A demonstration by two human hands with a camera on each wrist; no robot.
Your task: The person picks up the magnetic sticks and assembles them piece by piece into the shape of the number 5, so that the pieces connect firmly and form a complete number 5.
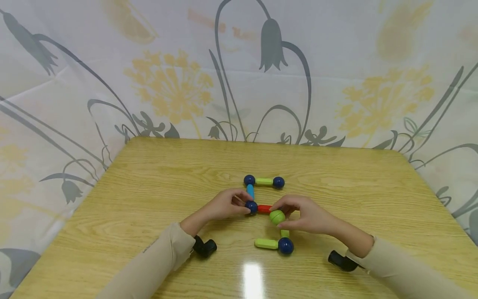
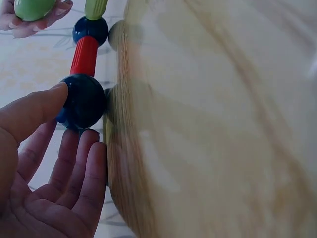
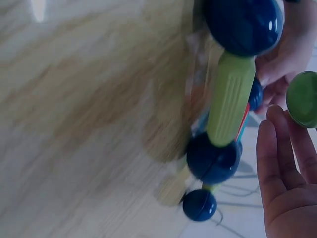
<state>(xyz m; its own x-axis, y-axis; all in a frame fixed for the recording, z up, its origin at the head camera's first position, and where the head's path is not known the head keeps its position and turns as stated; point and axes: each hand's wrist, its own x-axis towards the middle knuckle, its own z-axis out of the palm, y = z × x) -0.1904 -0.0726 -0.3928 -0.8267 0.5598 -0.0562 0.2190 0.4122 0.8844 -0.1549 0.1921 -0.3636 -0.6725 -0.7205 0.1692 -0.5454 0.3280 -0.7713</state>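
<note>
On the wooden table lies a zigzag of plastic balls and rods. My left hand point(image 1: 225, 204) pinches a dark blue ball point(image 1: 251, 207), thumb on one side and fingers on the other, where a blue rod point(image 1: 250, 191) meets a red rod point(image 1: 264, 209). Held between the thumb and fingers of my right hand point(image 1: 304, 214) is a lime green ball point(image 1: 277, 216), raised beside the figure. It covers the red rod's right end in the head view; the left wrist view shows another dark blue ball point(image 2: 90, 31) there, with a yellow-green rod point(image 2: 95, 8) beyond.
At the far end, a yellow-green rod point(image 1: 264, 181) joins two dark blue balls. Nearer me, a dark blue corner ball point(image 1: 286, 246) carries another yellow-green rod point(image 1: 266, 243) pointing left. A patterned cloth point(image 1: 239, 83) hangs behind the table point(image 1: 179, 166). Black wrist devices point(image 1: 204, 248) sit under both sleeves.
</note>
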